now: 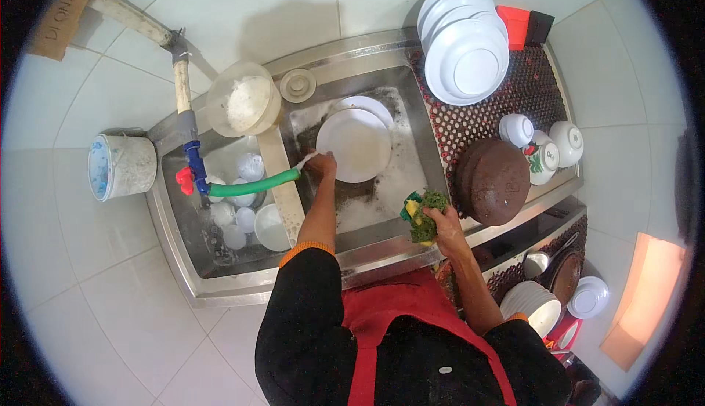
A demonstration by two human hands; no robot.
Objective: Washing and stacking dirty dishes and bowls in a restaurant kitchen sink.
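Note:
My left hand (321, 164) is closed at the left rim of a white plate (356, 146) in the right sink basin; its fingertips are partly hidden. Another white plate (379, 108) shows from behind it. Water runs from the green hose (261, 185) beside that hand. Over the basin's front right corner, my right hand (446, 230) grips a bunched green scouring pad (426, 224) with yellow and darker green pieces in it. The pad is apart from the plates.
Bowls (272, 227) and cups lie in the left basin. A tub of suds (246, 101) stands on the divider. White plates (470, 68), a brown round pot (493, 182) and bowls (567, 144) sit on the right drainboard. A bucket (125, 165) is at left.

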